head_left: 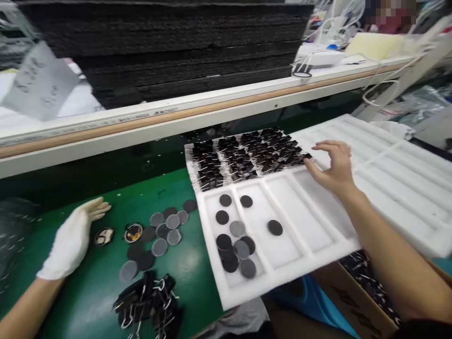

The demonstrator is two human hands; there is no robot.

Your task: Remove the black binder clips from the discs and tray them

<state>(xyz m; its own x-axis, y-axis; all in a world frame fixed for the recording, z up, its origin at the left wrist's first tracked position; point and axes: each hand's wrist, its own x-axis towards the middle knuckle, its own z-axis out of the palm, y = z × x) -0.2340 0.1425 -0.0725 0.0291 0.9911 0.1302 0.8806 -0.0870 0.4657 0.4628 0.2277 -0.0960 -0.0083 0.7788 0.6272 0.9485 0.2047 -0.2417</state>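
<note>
My left hand [72,238], in a white glove, rests on the green table with its fingers stretched out and nothing in them. Beside its fingertips lies a round part with a metallic rim [104,236]; a second rimmed round part [133,232] lies to the right. My bare right hand [335,167] is over the far right of the white foam tray [286,278], thumb and fingers apart. Its thumb tip is close to the end of the rows of black binder clips [243,155]; whether it touches one I cannot tell.
Black and grey discs [159,246] lie scattered on the green table [95,292], with more discs [275,227] in the tray. A pile of binder clips [148,301] sits in front. White foam trays [395,174] lie right; a cardboard box [353,292] stands below. Black sheets [176,47] are stacked on the shelf.
</note>
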